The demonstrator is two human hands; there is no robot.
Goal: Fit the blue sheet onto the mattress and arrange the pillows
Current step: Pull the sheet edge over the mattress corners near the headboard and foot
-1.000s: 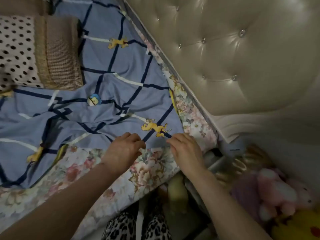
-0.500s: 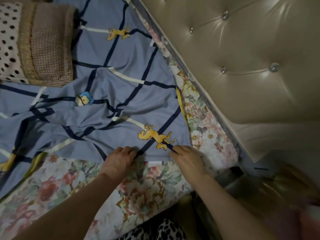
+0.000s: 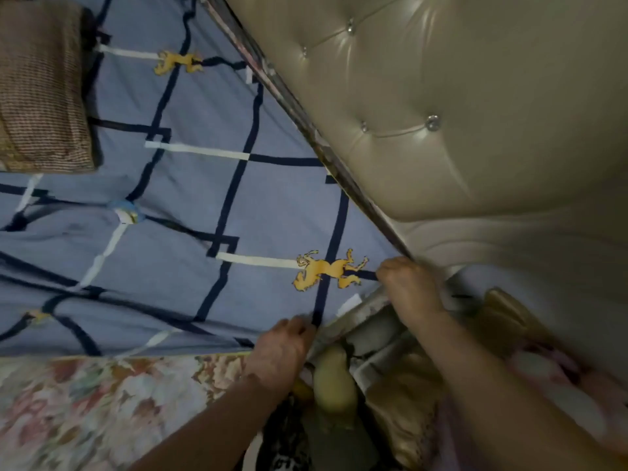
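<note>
- Blue sheet (image 3: 190, 198): now drawn nearly flat and reaching the mattress corner at about 4 o'clock; half a second ago it lay creased and stopped short of that corner, with a wide floral margin showing beside the headboard.
- Yellow horse print (image 3: 328, 271): now just beside the right hand; earlier it sat between the two hands.
- Left hand (image 3: 282, 348): at 6 o'clock, fingers curled onto the blue sheet's near edge, grasping it at the dark stripe.
- Right hand (image 3: 409, 288): at 4 o'clock, clenched on the sheet's corner where the mattress meets the headboard; it has moved outward toward the headboard.
- Floral mattress cover (image 3: 102, 409): exposed at 7 o'clock below the sheet's edge; the strip formerly visible along the headboard is now covered.
- Pillow (image 3: 40, 86): brown checked end visible at 10 o'clock, resting on the sheet, now closer to the frame's left edge.
- Headboard (image 3: 458, 107): beige, tufted, with shiny studs, filling 1 to 3 o'clock.
- Area beside the bed at 5 o'clock: blurred gold and pink items, not identifiable.
</note>
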